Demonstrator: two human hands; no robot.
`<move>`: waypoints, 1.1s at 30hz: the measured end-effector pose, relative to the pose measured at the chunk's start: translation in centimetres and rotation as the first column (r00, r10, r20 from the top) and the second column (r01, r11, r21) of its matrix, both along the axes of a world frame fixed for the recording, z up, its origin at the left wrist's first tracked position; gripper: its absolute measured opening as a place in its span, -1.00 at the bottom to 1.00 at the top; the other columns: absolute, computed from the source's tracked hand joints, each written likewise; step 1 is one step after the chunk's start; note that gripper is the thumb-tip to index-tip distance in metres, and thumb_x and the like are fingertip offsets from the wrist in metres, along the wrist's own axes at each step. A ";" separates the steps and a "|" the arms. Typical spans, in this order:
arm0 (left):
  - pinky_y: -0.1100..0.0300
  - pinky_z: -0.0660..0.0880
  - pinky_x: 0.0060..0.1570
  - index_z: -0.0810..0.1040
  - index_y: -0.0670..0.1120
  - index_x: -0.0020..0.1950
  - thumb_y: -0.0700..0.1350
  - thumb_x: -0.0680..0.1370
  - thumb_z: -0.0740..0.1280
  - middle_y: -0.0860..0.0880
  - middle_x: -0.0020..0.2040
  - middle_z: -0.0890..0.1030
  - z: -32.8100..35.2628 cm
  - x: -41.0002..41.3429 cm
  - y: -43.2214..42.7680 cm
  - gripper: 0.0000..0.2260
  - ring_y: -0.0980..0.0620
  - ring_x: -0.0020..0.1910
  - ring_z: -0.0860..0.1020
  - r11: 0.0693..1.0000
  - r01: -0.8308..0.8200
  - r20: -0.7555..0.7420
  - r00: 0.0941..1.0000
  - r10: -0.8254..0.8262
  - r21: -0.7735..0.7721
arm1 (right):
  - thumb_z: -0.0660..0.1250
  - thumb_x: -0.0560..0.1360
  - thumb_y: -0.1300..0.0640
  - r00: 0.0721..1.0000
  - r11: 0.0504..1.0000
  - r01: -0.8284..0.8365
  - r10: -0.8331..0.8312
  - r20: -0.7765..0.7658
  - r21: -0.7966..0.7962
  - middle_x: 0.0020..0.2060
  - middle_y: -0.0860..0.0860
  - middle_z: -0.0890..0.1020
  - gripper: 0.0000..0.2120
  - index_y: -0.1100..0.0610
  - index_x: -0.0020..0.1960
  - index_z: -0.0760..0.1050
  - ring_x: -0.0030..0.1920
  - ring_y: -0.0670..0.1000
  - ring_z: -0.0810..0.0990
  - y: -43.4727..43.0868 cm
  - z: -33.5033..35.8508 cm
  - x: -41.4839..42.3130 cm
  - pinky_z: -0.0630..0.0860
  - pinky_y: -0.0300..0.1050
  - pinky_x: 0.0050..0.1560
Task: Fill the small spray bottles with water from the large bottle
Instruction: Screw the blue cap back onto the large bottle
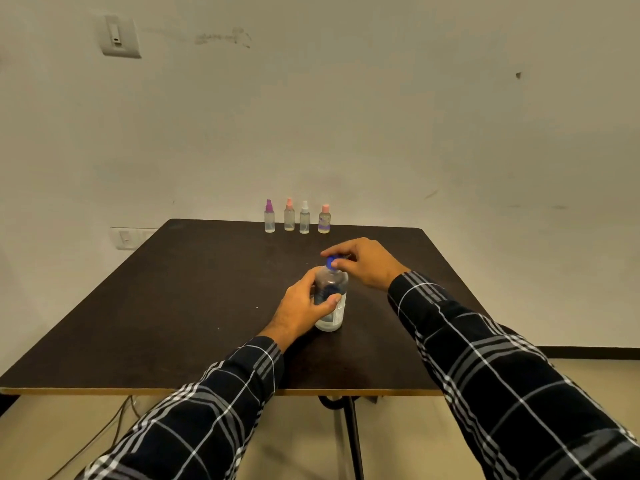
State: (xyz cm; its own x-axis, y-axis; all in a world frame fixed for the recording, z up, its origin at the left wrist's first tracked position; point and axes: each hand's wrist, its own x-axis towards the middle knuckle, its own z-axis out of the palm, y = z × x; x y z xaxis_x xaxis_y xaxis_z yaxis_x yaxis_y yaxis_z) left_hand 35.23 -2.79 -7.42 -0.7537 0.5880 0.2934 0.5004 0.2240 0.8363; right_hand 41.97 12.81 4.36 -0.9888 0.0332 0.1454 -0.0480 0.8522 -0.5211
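One large bottle [334,299], clear with a pale label, stands on the dark table [173,306] just below the middle of the frame. The left hand [304,303] grips its body from the left, fingers wrapped behind it and thumb pressed across the front. The right hand [363,263] comes in from the right and pinches the blue cap [331,262] on the bottle's neck between its thumb and curled fingers. I cannot tell whether the cap is tight or loosened.

Four small spray bottles stand upright in a row at the far edge of the table, close to one another and well apart from the large bottle: the purple-topped bottle [269,216] at the left, then the pink-topped bottle [289,215], the white-topped bottle [304,217], and the labelled bottle [324,219] with a pink top at the right.

Both arms wear dark checked sleeves [485,375]. A wall switch [119,36] sits in the upper left of the frame, a socket plate [126,238] beside the table's far left corner, and a cable [104,434] trails on the floor at lower left.
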 end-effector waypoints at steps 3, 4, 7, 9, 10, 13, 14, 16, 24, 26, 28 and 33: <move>0.24 0.52 0.14 0.40 0.15 0.40 0.08 0.52 0.45 0.15 0.16 0.58 -0.1 0.0 0.0 -0.52 0.20 0.12 0.56 1.000 -0.005 -0.007 1.000 0.005 0.004 | 0.48 0.47 -0.04 0.990 0.987 0.136 -0.133 -0.039 0.089 0.00 0.01 0.69 -0.73 0.06 0.11 0.65 0.05 0.00 0.63 -0.8 0.4 -0.7 0.56 -0.11 0.11; 0.23 0.52 0.15 0.42 0.15 0.38 0.09 0.51 0.46 0.15 0.16 0.59 -0.1 0.0 -0.1 -0.53 0.19 0.13 0.57 1.000 -0.004 -0.005 1.000 0.004 0.006 | 0.49 0.45 -0.12 0.981 0.970 0.193 -0.187 -0.051 0.147 -0.07 0.01 0.68 -0.70 0.08 0.02 0.63 -0.02 0.00 0.63 -1.3 0.5 -0.9 0.57 -0.10 0.04; 0.20 0.52 0.18 0.43 0.12 0.37 0.07 0.52 0.46 0.14 0.17 0.60 -0.1 0.0 -0.1 -0.56 0.17 0.15 0.57 1.000 0.003 0.026 1.000 -0.004 0.012 | 0.33 0.43 -0.40 0.932 0.876 0.363 -0.339 -0.129 0.318 -0.24 -0.01 0.59 -0.52 0.05 -0.15 0.49 -0.18 0.02 0.58 -2.8 0.5 -0.7 0.56 -0.07 -0.12; 0.26 0.48 0.14 0.42 0.12 0.39 0.03 0.53 0.46 0.15 0.18 0.59 0.1 0.1 0.0 -0.54 0.21 0.15 0.56 1.000 0.010 0.027 1.000 -0.010 0.015 | 0.12 0.44 -0.52 0.912 0.864 0.411 -0.383 -0.150 0.292 -0.28 -0.03 0.59 -0.37 0.06 -0.17 0.52 -0.22 0.01 0.59 -2.8 0.5 -0.5 0.59 -0.03 -0.13; 0.28 0.47 0.13 0.41 0.13 0.40 0.02 0.53 0.46 0.16 0.19 0.58 0.1 0.2 -0.1 -0.53 0.23 0.15 0.55 1.000 0.011 0.032 0.999 -0.012 0.019 | 0.06 0.46 -0.51 0.919 0.893 0.393 -0.373 -0.128 0.220 -0.23 -0.02 0.62 -0.34 0.06 -0.12 0.55 -0.19 0.00 0.60 -2.5 0.6 -0.4 0.60 -0.01 -0.08; 0.25 0.48 0.18 0.40 0.17 0.41 0.01 0.52 0.47 0.17 0.19 0.58 0.0 0.1 0.0 -0.51 0.23 0.16 0.55 0.999 0.005 0.040 0.999 -0.007 0.037 | 0.14 0.59 -0.30 0.979 0.979 0.193 -0.196 -0.055 -0.064 0.15 0.02 0.63 -0.49 0.06 0.27 0.53 0.14 0.02 0.59 -1.0 0.7 0.0 0.50 -0.09 0.16; 0.24 0.48 0.20 0.39 0.19 0.40 0.01 0.52 0.47 0.17 0.19 0.58 0.0 0.1 0.0 -0.51 0.23 0.16 0.55 0.999 0.009 0.041 0.999 -0.010 0.038 | 0.16 0.62 -0.23 0.990 0.986 0.129 -0.134 -0.047 -0.102 0.25 0.01 0.59 -0.52 0.06 0.36 0.48 0.23 0.01 0.55 -0.7 0.6 0.2 0.44 -0.14 0.19; 0.24 0.47 0.20 0.38 0.21 0.39 0.00 0.53 0.47 0.18 0.19 0.57 0.0 0.2 0.0 -0.51 0.24 0.16 0.54 0.999 0.017 0.043 0.999 -0.018 0.035 | 0.19 0.62 -0.19 0.995 0.988 0.090 -0.095 -0.033 -0.123 0.32 0.01 0.55 -0.50 0.06 0.45 0.40 0.30 0.01 0.51 -0.3 0.2 0.4 0.39 -0.16 0.21; 0.37 0.47 0.13 0.40 0.19 0.39 0.00 0.52 0.49 0.22 0.17 0.57 0.3 -0.8 0.1 -0.52 0.32 0.15 0.54 0.998 0.023 0.051 0.998 -0.026 0.054 | 0.24 0.59 0.32 0.964 0.858 0.113 0.028 0.265 -0.501 0.35 0.03 0.50 -0.49 0.10 0.51 0.27 0.34 0.03 0.49 1.4 -4.1 1.6 0.48 0.01 0.33; 0.40 0.47 0.10 0.41 0.15 0.39 -0.03 0.52 0.49 0.21 0.19 0.56 0.5 -1.2 0.6 -0.52 0.31 0.16 0.53 0.998 0.028 0.059 0.998 -0.031 0.063 | 0.28 0.56 0.37 0.976 0.877 0.065 0.044 0.214 -0.476 0.35 -0.05 0.45 -0.38 0.04 0.54 0.18 0.33 -0.06 0.46 1.5 -5.5 1.9 0.53 -0.18 0.22; 0.38 0.48 0.13 0.44 0.10 0.39 -0.01 0.50 0.51 0.15 0.23 0.53 0.2 -1.9 1.3 -0.51 0.25 0.19 0.53 0.997 0.016 0.024 1.000 -0.018 0.075 | 0.43 0.49 0.26 0.980 0.912 0.084 -0.002 0.200 -0.401 0.29 -0.06 0.49 -0.25 -0.03 0.54 0.14 0.26 -0.06 0.50 1.5 -7.1 1.5 0.53 -0.11 0.23; 0.38 0.43 0.13 0.44 0.07 0.44 0.06 0.49 0.51 0.12 0.28 0.48 1.2 -4.6 3.7 -0.45 0.18 0.23 0.51 0.999 0.045 0.022 0.999 -0.045 0.022 | 0.57 0.37 0.05 0.959 0.838 0.266 -0.280 0.043 -0.476 0.12 -0.09 0.58 -0.39 0.01 0.34 0.38 0.05 -0.12 0.56 1.9 -9.3 -0.9 0.48 -0.26 0.01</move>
State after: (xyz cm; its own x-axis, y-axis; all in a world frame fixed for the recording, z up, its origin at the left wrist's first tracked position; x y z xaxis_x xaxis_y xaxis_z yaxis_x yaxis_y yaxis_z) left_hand 30.66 0.87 -6.21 -0.7331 0.6153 0.2898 0.4908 0.1836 0.8517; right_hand 41.02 14.74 -4.94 -0.9252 0.3729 0.0698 0.1299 0.4842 -0.8653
